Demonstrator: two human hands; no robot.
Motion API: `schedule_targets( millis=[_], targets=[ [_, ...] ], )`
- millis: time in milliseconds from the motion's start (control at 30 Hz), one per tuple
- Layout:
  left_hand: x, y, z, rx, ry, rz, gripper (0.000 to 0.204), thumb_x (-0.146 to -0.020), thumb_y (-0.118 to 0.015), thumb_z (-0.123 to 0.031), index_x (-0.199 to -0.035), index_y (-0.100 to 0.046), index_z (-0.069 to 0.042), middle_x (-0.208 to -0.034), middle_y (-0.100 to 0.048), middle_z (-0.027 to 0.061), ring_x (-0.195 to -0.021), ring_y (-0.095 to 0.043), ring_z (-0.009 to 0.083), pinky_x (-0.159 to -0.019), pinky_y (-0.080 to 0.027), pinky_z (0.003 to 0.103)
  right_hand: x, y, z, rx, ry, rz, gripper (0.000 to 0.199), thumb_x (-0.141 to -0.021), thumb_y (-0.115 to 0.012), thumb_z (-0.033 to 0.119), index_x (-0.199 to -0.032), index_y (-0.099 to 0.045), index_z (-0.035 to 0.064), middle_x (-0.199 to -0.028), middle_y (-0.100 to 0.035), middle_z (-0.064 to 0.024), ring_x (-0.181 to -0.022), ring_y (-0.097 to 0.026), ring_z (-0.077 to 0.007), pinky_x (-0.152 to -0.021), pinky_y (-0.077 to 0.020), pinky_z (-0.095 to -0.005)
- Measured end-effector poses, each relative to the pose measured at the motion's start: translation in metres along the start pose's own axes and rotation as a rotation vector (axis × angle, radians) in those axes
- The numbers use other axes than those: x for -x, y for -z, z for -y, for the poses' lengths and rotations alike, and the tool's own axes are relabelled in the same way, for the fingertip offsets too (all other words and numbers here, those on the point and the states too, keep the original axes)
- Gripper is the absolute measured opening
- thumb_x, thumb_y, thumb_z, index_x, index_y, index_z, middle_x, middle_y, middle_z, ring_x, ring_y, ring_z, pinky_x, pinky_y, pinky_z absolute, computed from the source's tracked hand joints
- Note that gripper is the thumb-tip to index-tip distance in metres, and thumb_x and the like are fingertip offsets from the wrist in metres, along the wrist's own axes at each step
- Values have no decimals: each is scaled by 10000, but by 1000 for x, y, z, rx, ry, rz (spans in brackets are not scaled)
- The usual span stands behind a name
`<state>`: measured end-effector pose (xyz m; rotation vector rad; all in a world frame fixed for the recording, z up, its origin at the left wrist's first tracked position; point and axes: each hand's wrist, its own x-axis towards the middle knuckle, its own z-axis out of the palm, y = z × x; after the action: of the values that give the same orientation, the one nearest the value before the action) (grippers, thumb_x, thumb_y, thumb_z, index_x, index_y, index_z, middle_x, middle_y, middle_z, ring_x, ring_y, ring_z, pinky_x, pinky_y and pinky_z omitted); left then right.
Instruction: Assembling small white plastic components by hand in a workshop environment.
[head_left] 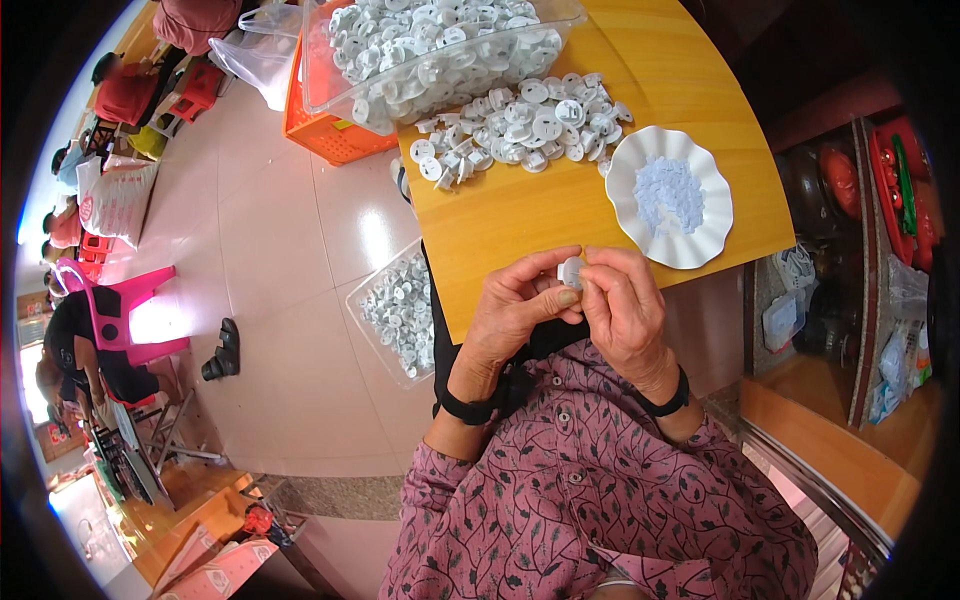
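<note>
We hold one small pale piece (571, 271) between our two hands, near the plate (690, 253), off its near left side. Our left hand (528, 305) is closed to a narrow pinch, thumb and forefinger on the piece. Our right hand (624, 305) is narrow too, its fingertips gathered on the piece from the side nearer the plate. We cannot tell which hand bears the weight.

The plate is white with a wavy rim, and in its middle we see pale bluish powder (668, 193), spread loosely. Just left of the plate, a heap (525, 125) of white and grey pieces lies on the yellow table (470, 260), some flat, some on edge. Farther off, beyond the heap from the plate, a clear tub (313, 70) is filled with many more. Left of the plate and lower than the table top, we see an orange crate (350, 148) by the tub.

On the floor, well to the left of the plate and nearer us, a clear box (403, 380) holds more such pieces. We wear a dark band on each wrist, the right band (670, 398) nearer the plate than the left band (470, 410)
</note>
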<state>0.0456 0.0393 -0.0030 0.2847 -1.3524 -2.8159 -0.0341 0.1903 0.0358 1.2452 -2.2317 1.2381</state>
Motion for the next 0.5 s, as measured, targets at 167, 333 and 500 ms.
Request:
schedule_targets(
  millis=[167, 333, 500],
  targets=[
    [-1, -2, 1, 19, -19, -22, 461, -896, -715, 6, -1335, -576, 8, -1013, -678, 82, -801, -694, 140, -741, -610, 266, -1, 1, 1, -25, -5, 47, 194, -810, -694, -65, -978, -608, -18, -1016, -605, -151, -873, -624, -328, -733, -523, -404],
    [0, -3, -1, -30, -10, -43, 456, -895, -720, -1, -1330, -584, -1, -1002, -681, 71, -796, -687, 126, -741, -603, 254, -2, 2, -1, -38, -30, 80, 201, -811, -685, -74, -977, -588, -18, -993, -590, -153, -849, -618, -329, -722, -522, -409],
    [3, -5, -5, -118, 0, -44, 396, -908, -707, 4, -1293, -611, 2, -980, -679, 42, -806, -659, 103, -738, -572, 232, -2, 3, -2, -47, -55, 105, 196, -811, -681, -75, -958, -568, -12, -979, -577, -147, -835, -613, -325, -716, -522, -404]
  ],
)
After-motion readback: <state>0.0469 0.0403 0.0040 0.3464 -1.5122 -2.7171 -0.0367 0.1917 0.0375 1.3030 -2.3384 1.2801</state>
